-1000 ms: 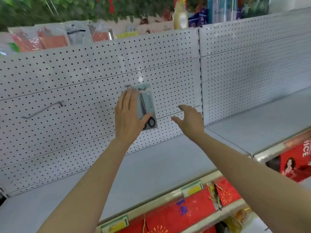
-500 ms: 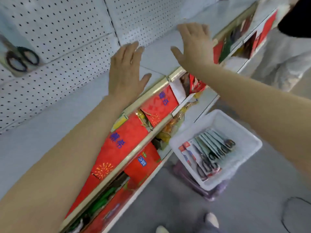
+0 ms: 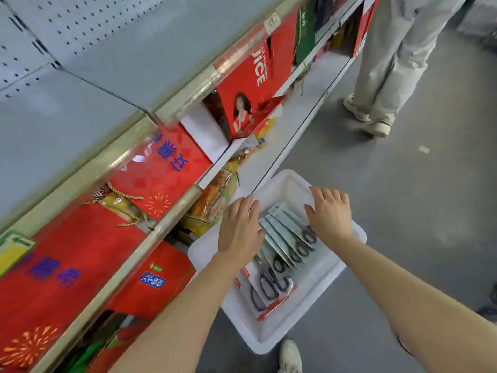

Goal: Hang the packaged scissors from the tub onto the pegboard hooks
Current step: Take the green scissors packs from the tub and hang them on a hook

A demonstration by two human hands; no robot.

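The packaged scissors (image 3: 285, 238) are lying in the white tub (image 3: 271, 335) on the grey floor (image 3: 403, 184), fanned in an overlapping row from the tub's middle toward its far corner, with a couple of red-edged packs (image 3: 269, 289) lying nearer you. Your left hand (image 3: 239, 232) is hovering over the tub's shelf-side edge, fingers straight and relaxed, gripping nothing. Your right hand (image 3: 329, 214) is hovering over the far end of the row, fingers spread and loose, also gripping nothing; whether it is touching the top pack is hard to tell.

Just left of the tub, the lower shelves (image 3: 172, 211) are crowding in with red gift boxes (image 3: 166, 168) and crinkly foil-wrapped goods (image 3: 215, 200), the bottom shelf edge sitting almost against the tub's rim. Another person's legs in pale trousers (image 3: 390, 55) are standing well apart at the far right. Your own shoe (image 3: 290, 356) is showing just below the tub's near corner. The floor to the right of the tub is lying open. The pegboard (image 3: 61, 25) is showing at the upper left, above a flat grey shelf (image 3: 80, 103). The tub is smooth plastic with rounded corners.
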